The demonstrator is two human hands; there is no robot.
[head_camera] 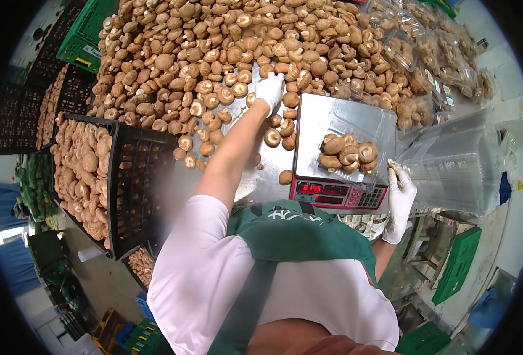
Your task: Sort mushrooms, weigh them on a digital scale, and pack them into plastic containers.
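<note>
My left hand, in a white glove, reaches forward to the near edge of a large heap of shiitake mushrooms. Its fingertips are among the caps, and whether they grip one is hidden. A digital scale with a steel platform and red front panel stands before me. On it lies an open clear plastic container with several shiitake mushrooms in one half. My right hand, also gloved, is at the scale's right side. Its fingertips come together by the container's edge; a grip there is unclear.
A stack of clear plastic containers lies right of the scale. Filled clear packs are piled at the back right. A black crate of mushrooms stands at left, near a green crate. Loose mushrooms lie on the metal table.
</note>
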